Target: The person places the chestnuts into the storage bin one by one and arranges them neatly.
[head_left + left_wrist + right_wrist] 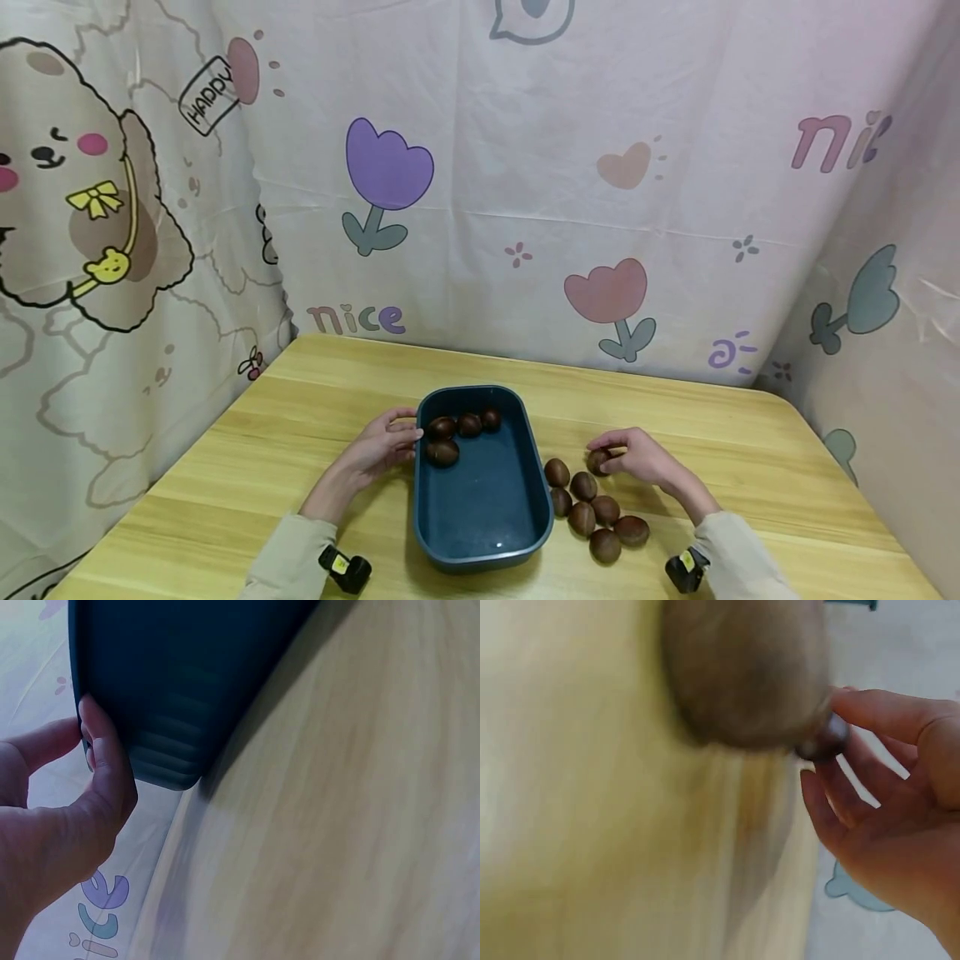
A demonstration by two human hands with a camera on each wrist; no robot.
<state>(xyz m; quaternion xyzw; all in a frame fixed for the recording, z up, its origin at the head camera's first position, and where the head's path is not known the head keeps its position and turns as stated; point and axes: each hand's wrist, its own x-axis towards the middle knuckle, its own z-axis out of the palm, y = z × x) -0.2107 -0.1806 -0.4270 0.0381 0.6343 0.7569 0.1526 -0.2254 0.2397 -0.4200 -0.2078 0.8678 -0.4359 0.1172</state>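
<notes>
A dark blue tray (480, 500) stands on the wooden table with several brown chestnuts (443, 453) at its far left end. My left hand (382, 447) holds the tray's left rim; in the left wrist view, the thumb and a finger (105, 750) pinch its edge. To the right of the tray, my right hand (637, 454) has its thumb and fingers around a chestnut (598, 462). The right wrist view shows that chestnut (832, 741) at the fingertips, partly hidden behind a nearer, blurred chestnut (746, 671).
Several more chestnuts (582, 518) lie in a loose group between the tray's right wall and my right hand. The wooden table (247, 467) runs back to a printed curtain (480, 275), which also hangs along both sides.
</notes>
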